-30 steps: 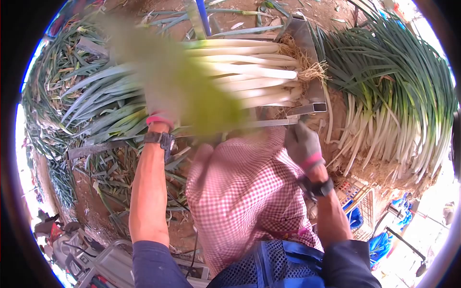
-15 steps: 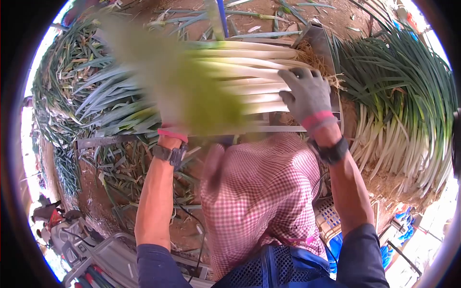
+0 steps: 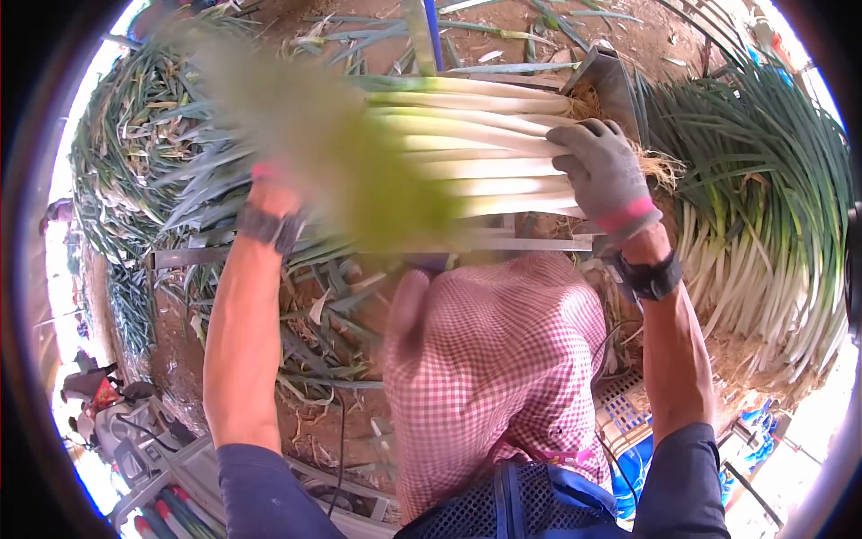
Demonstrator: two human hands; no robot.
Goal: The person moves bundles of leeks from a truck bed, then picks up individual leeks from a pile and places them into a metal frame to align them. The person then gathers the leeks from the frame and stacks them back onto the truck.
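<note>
Long green onions [image 3: 503, 139] lie side by side across a metal-edged rack, white stalks in the middle and leaves to the left. My right hand [image 3: 603, 166], in a grey glove with a pink cuff, closes on the white root end of one or more of them. Roots [image 3: 660, 166] stick out past its knuckles. My left hand [image 3: 274, 189] reaches over the leaf side of the row. A large greenish blur in front of the camera hides its fingers, so their hold is not visible.
The rack's front rail [image 3: 530, 244] runs just before my checked apron [image 3: 494, 350]. A big pile of green onions [image 3: 745, 198] lies to the right. Cut leaves [image 3: 117, 162] heap up at the left. A plastic crate [image 3: 628, 404] sits low at the right.
My left hand has moved left and a little up along the leaves. My right hand has shifted slightly right, toward the roots, with its fingers still on the stalk ends.
</note>
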